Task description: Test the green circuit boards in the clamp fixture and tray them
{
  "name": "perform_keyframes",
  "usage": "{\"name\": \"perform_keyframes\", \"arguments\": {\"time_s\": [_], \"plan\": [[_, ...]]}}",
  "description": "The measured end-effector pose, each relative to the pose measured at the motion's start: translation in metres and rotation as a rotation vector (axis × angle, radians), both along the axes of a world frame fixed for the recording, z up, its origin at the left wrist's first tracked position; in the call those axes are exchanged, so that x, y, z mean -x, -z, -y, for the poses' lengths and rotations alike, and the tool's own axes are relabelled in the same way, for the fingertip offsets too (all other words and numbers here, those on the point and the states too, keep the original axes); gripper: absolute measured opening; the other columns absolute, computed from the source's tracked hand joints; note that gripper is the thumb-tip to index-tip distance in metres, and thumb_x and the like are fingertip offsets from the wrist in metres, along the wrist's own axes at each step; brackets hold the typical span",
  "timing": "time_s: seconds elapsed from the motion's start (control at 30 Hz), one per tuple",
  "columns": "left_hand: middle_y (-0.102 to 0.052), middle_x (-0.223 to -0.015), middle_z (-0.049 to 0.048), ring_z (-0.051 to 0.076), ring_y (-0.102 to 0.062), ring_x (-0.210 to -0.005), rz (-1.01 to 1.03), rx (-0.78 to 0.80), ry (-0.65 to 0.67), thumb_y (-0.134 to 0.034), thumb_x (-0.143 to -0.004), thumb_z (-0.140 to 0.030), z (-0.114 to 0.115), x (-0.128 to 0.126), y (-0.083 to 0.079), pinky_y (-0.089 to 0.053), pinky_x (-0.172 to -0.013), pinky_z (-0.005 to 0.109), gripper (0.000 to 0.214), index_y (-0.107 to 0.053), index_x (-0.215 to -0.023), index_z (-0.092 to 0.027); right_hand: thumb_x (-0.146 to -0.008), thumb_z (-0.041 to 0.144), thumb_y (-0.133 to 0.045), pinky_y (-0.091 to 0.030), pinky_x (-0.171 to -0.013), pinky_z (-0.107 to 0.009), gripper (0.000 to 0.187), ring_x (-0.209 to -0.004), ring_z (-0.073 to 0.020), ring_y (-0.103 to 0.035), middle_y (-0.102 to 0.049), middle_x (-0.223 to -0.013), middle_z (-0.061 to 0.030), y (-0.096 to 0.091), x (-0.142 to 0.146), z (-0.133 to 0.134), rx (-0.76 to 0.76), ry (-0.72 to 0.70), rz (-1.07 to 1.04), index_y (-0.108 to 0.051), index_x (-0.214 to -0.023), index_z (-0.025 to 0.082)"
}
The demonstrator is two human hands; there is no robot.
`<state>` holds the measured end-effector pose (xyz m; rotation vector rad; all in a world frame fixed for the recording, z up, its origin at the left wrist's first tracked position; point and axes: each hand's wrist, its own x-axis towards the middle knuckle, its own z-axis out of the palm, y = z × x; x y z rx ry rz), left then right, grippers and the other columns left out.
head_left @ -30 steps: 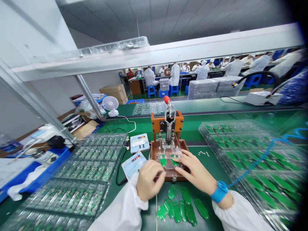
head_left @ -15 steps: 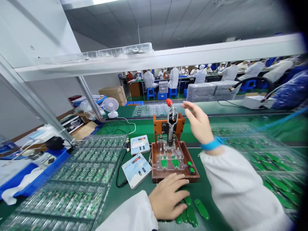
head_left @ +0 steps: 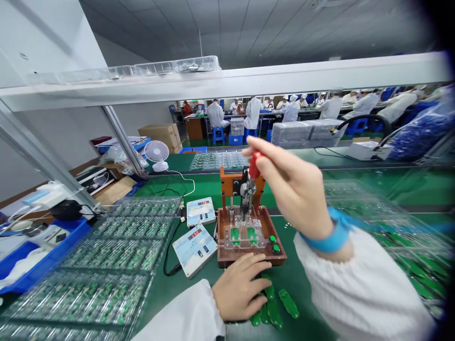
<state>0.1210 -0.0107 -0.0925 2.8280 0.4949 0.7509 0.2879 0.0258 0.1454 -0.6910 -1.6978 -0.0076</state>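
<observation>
My right hand (head_left: 296, 189), with a blue band at its wrist, is closed around the red handle (head_left: 254, 166) of a toggle clamp (head_left: 246, 194). The clamp stands on a brown wooden test fixture (head_left: 251, 255). Under the fixture's clear plate (head_left: 261, 232) lie two small green circuit boards (head_left: 251, 235). Two green buttons (head_left: 276, 248) sit at the fixture's right side. In front of its near edge, my left hand (head_left: 243, 289) rests with fingers spread, over part of a small pile of long green boards (head_left: 273, 312). One green board (head_left: 288, 303) lies apart on the right.
Two white meters (head_left: 195, 248) with red digits stand left of the fixture. Clear trays of boards (head_left: 106, 284) fill the left side, and more trays (head_left: 408, 246) lie at right. A small fan (head_left: 157, 152) and a shelf (head_left: 234, 83) are beyond. People in white work in the background.
My right hand has moved from open beside the clamp to closed on its red handle, which now tilts differently. My left hand stays by the boards. The whole view has shifted slightly.
</observation>
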Motion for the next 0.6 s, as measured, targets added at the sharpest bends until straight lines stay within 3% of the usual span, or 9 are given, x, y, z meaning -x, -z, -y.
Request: {"name": "perform_keyframes", "arguments": {"time_s": [0.13,0.4,0.6], "plan": [[-0.056,-0.150,0.0062,0.025,-0.042,-0.148,0.001,-0.005,0.007,-0.055,-0.100,-0.039,0.000,-0.001,0.000,-0.036,-0.123,0.046,0.030,-0.064,-0.122,-0.021,-0.103,0.008,-0.056,-0.054,-0.107,-0.026,0.037,-0.118,-0.0162,-0.069,-0.072,-0.130,-0.0057,0.034,-0.001,0.032,-0.087,0.047,0.121,-0.063,-0.139,0.017],[-0.058,-0.145,0.0043,0.024,-0.045,-0.143,0.033,0.003,0.003,-0.060,-0.097,-0.039,-0.001,-0.004,0.003,-0.034,-0.123,0.043,0.027,-0.066,-0.117,-0.022,-0.096,-0.008,-0.054,-0.053,-0.115,-0.043,0.060,-0.137,-0.0252,-0.057,-0.063,-0.143,-0.0029,0.101,-0.001,0.026,-0.055,-0.063,0.056,-0.058,-0.146,0.025],[-0.061,-0.143,0.0059,0.024,-0.048,-0.141,0.036,-0.001,0.018,-0.058,-0.097,-0.040,-0.002,-0.006,0.002,-0.034,-0.124,0.041,0.030,-0.069,-0.116,-0.019,-0.093,-0.007,-0.059,-0.054,-0.115,-0.041,0.064,-0.138,-0.0248,-0.056,-0.062,-0.146,-0.0034,0.117,0.004,0.017,-0.137,-0.051,0.039,-0.054,-0.149,0.024]]}}
